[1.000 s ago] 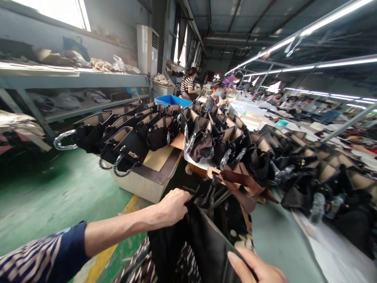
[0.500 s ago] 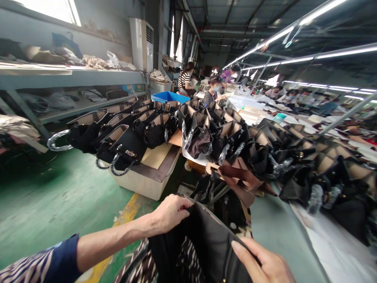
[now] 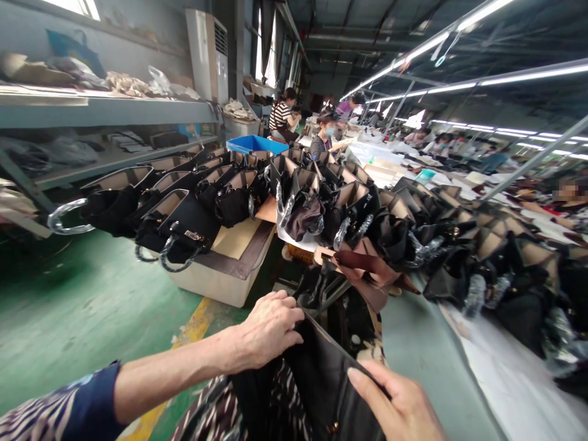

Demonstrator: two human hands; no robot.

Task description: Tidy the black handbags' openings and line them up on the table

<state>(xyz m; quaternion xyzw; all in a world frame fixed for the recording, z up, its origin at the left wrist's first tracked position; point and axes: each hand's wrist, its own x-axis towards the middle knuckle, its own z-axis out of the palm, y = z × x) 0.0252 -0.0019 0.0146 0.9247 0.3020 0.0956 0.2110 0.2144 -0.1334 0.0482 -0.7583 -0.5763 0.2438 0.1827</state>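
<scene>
A black handbag (image 3: 328, 373) is held over my lap, its upper edge running slantwise between my two hands. My left hand (image 3: 272, 327) grips the far corner of that edge, fingers curled over and thumb on the near side. Lower down the same edge, my right hand (image 3: 397, 398) pinches the panel, thumb on the near face and fingers behind. A small gold-coloured metal fitting (image 3: 333, 427) shows on the bag near the bottom of the view. The rest of the bag is cut off by the frame.
Many black handbags (image 3: 193, 220) with plastic-wrapped handles crowd a pale bin (image 3: 220, 282) and the long table (image 3: 413, 343). A brown piece of material (image 3: 362, 269) hangs at the table's near corner. A blue crate (image 3: 257, 144) and seated people are farther back.
My left hand has turned slightly, its knuckles now higher over the bag's corner. My right hand and the bag have shifted a little left. The whole view has swung slightly right.
</scene>
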